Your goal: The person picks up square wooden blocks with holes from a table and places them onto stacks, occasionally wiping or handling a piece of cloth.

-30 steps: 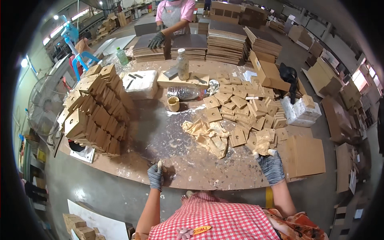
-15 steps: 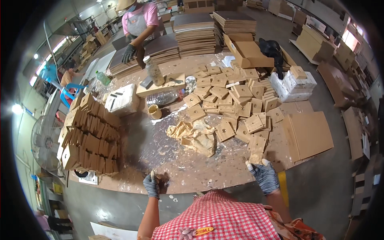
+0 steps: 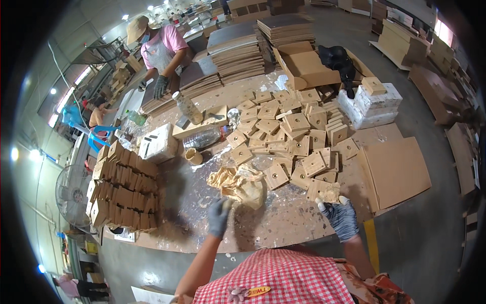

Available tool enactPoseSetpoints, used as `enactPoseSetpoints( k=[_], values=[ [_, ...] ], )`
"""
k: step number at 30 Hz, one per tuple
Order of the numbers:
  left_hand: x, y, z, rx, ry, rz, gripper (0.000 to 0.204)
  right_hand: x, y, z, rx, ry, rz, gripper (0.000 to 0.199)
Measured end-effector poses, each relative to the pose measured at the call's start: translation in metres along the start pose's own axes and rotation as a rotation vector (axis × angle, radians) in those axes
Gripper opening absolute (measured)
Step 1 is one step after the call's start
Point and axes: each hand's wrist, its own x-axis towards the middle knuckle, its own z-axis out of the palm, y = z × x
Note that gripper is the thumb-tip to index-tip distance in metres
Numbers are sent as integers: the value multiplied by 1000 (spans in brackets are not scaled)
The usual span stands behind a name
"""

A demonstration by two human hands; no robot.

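Note:
My right hand, in a grey glove with pale fingertips, is closed on a crumpled tan wad, which looks like cloth. The wad lies against a drilled wooden block at the near edge of a loose heap of such blocks. My left hand, also gloved, is over the table beside the near edge of a crumpled yellowish cloth. Motion smears its fingers, and whether they touch the cloth cannot be made out.
Stacked wooden pieces stand at the left. A small tan cup, a clear plastic bottle and an upright jar are farther back. Flat cardboard lies right. A co-worker stands across the table beside stacked boards.
My left hand has moved forward and right, from the table's front edge toward the yellowish cloth. My right hand stays at the near blocks with the tan wad. The whole view has shifted slightly.

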Motion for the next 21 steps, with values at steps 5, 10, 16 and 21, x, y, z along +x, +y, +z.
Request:
enactPoseSetpoints(
  k=[5, 10, 16, 21],
  values=[
    [69, 69, 79, 429, -247, 403, 51, 3, -6, 10, 112, -17, -39, 55],
    [103, 57, 121, 769, -183, 669, 75, -13, 3, -2, 66, 6, -70, 59],
    [96, 97, 130, 885, -366, 368, 49, -29, 8, -35, 199, 33, -20, 53],
    [68, 103, 127, 757, -294, 576, 29, -10, 10, -24, 77, -18, -40, 43]
  ],
)
